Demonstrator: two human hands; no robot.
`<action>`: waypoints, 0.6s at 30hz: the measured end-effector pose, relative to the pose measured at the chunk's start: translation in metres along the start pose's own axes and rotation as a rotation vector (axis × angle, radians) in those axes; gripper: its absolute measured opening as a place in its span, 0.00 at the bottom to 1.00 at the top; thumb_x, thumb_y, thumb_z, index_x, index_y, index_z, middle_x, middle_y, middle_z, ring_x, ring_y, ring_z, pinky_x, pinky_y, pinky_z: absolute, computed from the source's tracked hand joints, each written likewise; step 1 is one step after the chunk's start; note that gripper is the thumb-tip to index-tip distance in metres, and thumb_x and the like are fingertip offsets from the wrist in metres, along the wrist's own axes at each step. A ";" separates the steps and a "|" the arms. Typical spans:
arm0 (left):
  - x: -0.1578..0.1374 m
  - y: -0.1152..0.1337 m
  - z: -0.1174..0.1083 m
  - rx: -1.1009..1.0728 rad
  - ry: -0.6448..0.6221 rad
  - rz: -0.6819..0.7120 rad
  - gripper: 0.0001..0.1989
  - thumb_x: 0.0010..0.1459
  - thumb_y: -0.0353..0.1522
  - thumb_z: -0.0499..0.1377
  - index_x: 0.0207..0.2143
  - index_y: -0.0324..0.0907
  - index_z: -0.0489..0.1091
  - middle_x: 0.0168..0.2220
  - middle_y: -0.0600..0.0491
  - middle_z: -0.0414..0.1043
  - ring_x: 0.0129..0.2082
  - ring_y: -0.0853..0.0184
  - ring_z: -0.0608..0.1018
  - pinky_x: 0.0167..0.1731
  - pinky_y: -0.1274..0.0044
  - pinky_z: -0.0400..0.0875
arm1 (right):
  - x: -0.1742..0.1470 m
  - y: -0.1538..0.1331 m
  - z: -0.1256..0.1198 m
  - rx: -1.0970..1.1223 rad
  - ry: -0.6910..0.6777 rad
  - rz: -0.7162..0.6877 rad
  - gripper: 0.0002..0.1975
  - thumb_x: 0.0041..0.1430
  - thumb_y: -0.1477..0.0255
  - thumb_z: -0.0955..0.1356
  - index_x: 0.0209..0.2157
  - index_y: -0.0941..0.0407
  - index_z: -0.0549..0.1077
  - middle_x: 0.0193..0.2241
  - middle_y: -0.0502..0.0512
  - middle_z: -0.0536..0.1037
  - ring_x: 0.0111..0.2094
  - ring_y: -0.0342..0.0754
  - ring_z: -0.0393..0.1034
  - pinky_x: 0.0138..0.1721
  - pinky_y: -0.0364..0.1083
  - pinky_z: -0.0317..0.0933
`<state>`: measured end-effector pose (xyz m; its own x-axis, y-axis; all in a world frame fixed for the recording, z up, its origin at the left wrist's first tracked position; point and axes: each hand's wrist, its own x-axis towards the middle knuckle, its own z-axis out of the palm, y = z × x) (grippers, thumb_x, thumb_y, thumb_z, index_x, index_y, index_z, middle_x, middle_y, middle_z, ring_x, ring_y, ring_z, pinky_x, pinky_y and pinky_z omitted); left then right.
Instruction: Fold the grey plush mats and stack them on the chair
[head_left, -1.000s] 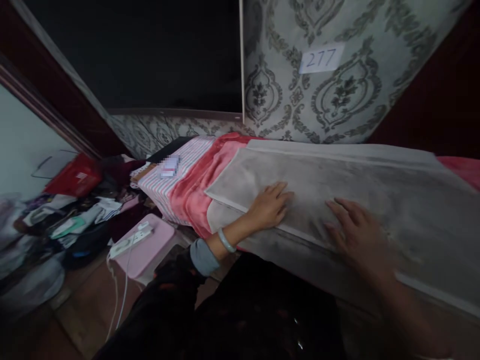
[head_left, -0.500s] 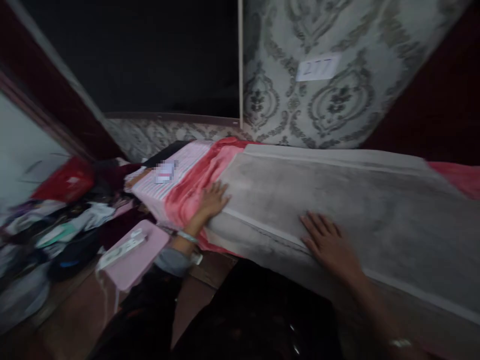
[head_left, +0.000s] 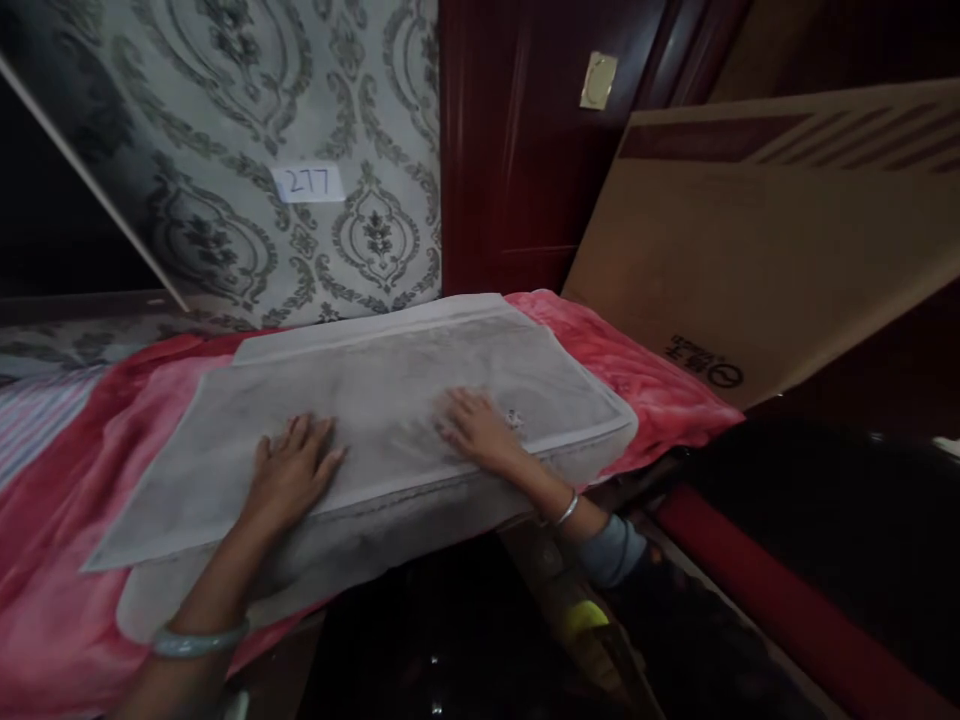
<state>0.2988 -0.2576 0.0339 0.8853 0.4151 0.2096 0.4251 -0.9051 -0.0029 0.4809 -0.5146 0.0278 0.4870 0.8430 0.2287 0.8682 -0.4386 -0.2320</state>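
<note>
A grey cloth cover (head_left: 390, 370) with pale edging lies spread over a pink and red plush blanket (head_left: 52, 570). On its left half rests my left hand (head_left: 292, 470), palm down, fingers apart, with nothing in it. My right hand (head_left: 476, 430) lies flat toward the right part of the cover, its fingers spread and slightly blurred. Beside that hand is a small dark and white patch (head_left: 514, 418) on the cloth, too small to make out. The cover's front part hangs over the near edge.
A large cardboard sheet (head_left: 757, 240) leans at the right, by a dark red door (head_left: 517, 150). A paper marked 277 (head_left: 309, 184) is on the patterned wall. A striped cloth (head_left: 37, 420) lies at the left. A black, red-edged object (head_left: 795, 580) stands at the right.
The view has swung right, bringing in the door and cardboard. Both hands remain flat on the grey cover; my left hand now lies well inside its left edge.
</note>
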 end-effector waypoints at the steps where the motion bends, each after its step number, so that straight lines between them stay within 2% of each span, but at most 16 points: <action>1: 0.000 0.002 0.004 0.004 0.000 0.011 0.28 0.68 0.43 0.47 0.67 0.44 0.59 0.70 0.41 0.52 0.70 0.47 0.55 0.63 0.50 0.56 | -0.005 0.018 -0.008 -0.026 0.045 0.077 0.29 0.72 0.59 0.57 0.70 0.54 0.54 0.71 0.61 0.50 0.71 0.56 0.42 0.67 0.59 0.45; 3: 0.002 0.005 0.014 0.012 -0.026 0.022 0.30 0.68 0.43 0.43 0.69 0.45 0.57 0.72 0.43 0.48 0.71 0.47 0.51 0.63 0.48 0.52 | -0.017 0.055 -0.021 -0.098 0.100 0.237 0.30 0.72 0.59 0.56 0.71 0.55 0.52 0.71 0.62 0.48 0.71 0.58 0.40 0.67 0.62 0.44; 6: 0.006 0.009 0.027 0.023 -0.074 0.015 0.31 0.68 0.43 0.42 0.69 0.44 0.56 0.72 0.43 0.47 0.71 0.46 0.51 0.63 0.49 0.53 | -0.040 0.102 -0.022 -0.190 0.013 0.399 0.30 0.72 0.58 0.56 0.70 0.52 0.53 0.71 0.60 0.49 0.71 0.60 0.41 0.66 0.65 0.44; 9: 0.007 0.007 0.031 0.037 -0.070 0.020 0.31 0.67 0.43 0.41 0.69 0.42 0.56 0.72 0.43 0.47 0.71 0.46 0.52 0.63 0.49 0.52 | -0.056 0.131 -0.013 -0.216 -0.086 0.392 0.30 0.72 0.57 0.53 0.70 0.51 0.53 0.71 0.58 0.50 0.71 0.57 0.43 0.67 0.63 0.44; 12: 0.005 0.004 0.030 0.063 -0.077 0.028 0.32 0.67 0.42 0.41 0.69 0.42 0.56 0.72 0.44 0.48 0.71 0.48 0.51 0.64 0.50 0.51 | -0.062 0.154 -0.011 -0.235 -0.079 0.350 0.30 0.72 0.55 0.52 0.70 0.48 0.53 0.71 0.55 0.50 0.71 0.56 0.43 0.67 0.63 0.44; 18: 0.004 -0.002 0.026 0.065 -0.129 -0.006 0.32 0.66 0.44 0.41 0.69 0.45 0.55 0.72 0.48 0.48 0.72 0.51 0.49 0.65 0.51 0.49 | -0.065 0.205 -0.025 -0.290 -0.101 0.484 0.31 0.71 0.55 0.51 0.71 0.48 0.51 0.71 0.53 0.49 0.71 0.58 0.43 0.66 0.65 0.46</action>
<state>0.3063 -0.2513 0.0096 0.8979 0.4323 0.0828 0.4378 -0.8966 -0.0668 0.6295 -0.6670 -0.0112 0.8363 0.5443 0.0658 0.5463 -0.8375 -0.0153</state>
